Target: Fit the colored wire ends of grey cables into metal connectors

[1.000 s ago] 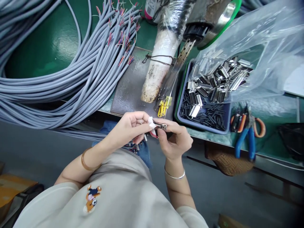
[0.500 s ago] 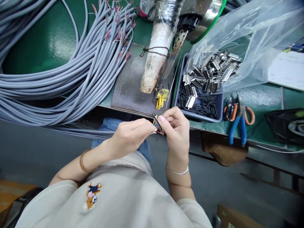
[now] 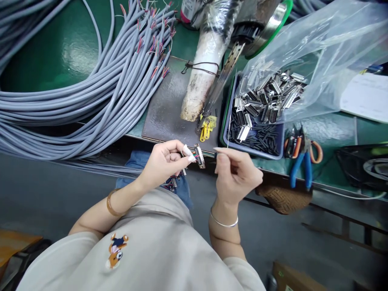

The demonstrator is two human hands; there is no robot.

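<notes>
Pinched in my left hand (image 3: 169,161) are the thin coloured wires (image 3: 194,156) of a metal D-sub connector (image 3: 200,156), which sticks out past the fingertips over the table's front edge. White wrapping covers some of those fingertips. My right hand (image 3: 235,169) is just to the right, apart from the connector, with thumb and index finger pressed together. A small dark bit shows at its fingertips, too small to name. One thin silvery wire (image 3: 229,125) runs down to the index finger; whether it is held is unclear. Below my left hand, more wired connectors (image 3: 172,184) lie over my lap.
Grey cables (image 3: 100,109) with stripped ends cover the left. A soldering iron (image 3: 222,76) and a wrapped white tube (image 3: 200,81) point toward me above a brown board (image 3: 165,109). A blue tray (image 3: 257,150) holds connectors and black sleeves. Pliers (image 3: 300,161) lie right.
My right hand has let go of the connector and moved right. My left hand has shifted slightly up and left, and the connector now shows more fully.
</notes>
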